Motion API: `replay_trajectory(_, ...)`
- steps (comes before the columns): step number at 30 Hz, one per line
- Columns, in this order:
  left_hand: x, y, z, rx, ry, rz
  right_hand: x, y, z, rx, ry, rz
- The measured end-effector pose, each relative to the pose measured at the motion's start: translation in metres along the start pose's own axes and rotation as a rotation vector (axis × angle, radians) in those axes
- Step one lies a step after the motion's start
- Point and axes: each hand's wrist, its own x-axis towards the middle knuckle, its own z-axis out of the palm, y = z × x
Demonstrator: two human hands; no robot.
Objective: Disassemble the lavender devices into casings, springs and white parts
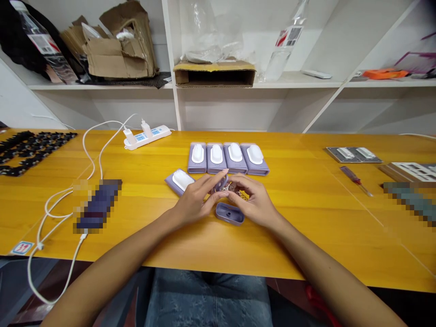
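Forearms (136,249) converge, left hand (195,198) facing right hand (258,202).

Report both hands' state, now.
Left hand: closed, holding a small purple part.
Right hand: fingers curled by a metal chain; grip cannot be told.

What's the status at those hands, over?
Left hand holds purple piece; right hand at small metal bits. Purple tray just below. Skewed box close behind left hand.

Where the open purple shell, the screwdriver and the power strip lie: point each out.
Open purple shell (233,215): head view, its inside floor.
Screwdriver (352,176): head view, its handle.
Power strip (141,140): head view, its top, between the two plugs (146,129).
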Motion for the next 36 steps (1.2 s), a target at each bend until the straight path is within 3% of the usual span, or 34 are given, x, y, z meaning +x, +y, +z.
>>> replay_trajectory(5,-0.001,0.000,0.000,-0.108,-0.028,-0.051,-0.002,0.000,0.001,-0.034,0.011,-0.028)
replay_trajectory(12,0.000,0.004,0.003,-0.496,-0.032,-0.404,-0.003,-0.008,0.002,-0.108,0.025,-0.210)
replay_trajectory(16,0.004,0.010,0.001,-0.705,-0.038,-0.521,-0.001,-0.011,0.002,-0.156,0.078,-0.343)
replay_trajectory(24,0.006,0.010,0.000,-0.842,-0.040,-0.555,0.001,-0.013,0.002,-0.177,0.099,-0.418)
replay_trajectory(36,0.007,0.013,0.000,-0.893,-0.036,-0.604,-0.001,-0.011,0.000,-0.125,0.063,-0.357)
